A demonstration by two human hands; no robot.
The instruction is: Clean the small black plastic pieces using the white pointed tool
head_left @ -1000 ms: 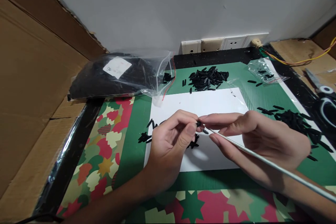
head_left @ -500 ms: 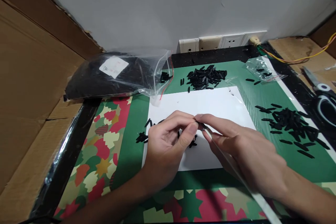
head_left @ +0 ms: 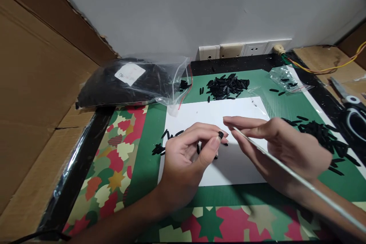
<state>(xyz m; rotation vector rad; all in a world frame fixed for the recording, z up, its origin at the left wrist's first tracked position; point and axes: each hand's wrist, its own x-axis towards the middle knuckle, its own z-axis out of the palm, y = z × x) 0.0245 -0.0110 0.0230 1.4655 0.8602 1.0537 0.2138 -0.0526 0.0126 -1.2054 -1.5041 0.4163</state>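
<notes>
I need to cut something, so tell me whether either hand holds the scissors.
No, the left hand pinches a black piece, the right hand holds a white stick, and the scissors lie off to the right.

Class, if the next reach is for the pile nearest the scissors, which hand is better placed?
Probably the right hand: though holding a white rod, it is nearer that pile; the left hand, farther off, pinches a black piece.

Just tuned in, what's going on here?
A person's left hand pinches a small black piece between thumb and finger, above a white sheet. The right hand holds a slender white rod, its tip apart from that piece. Similar pieces lie in a pile behind the sheet and another at right.
</notes>
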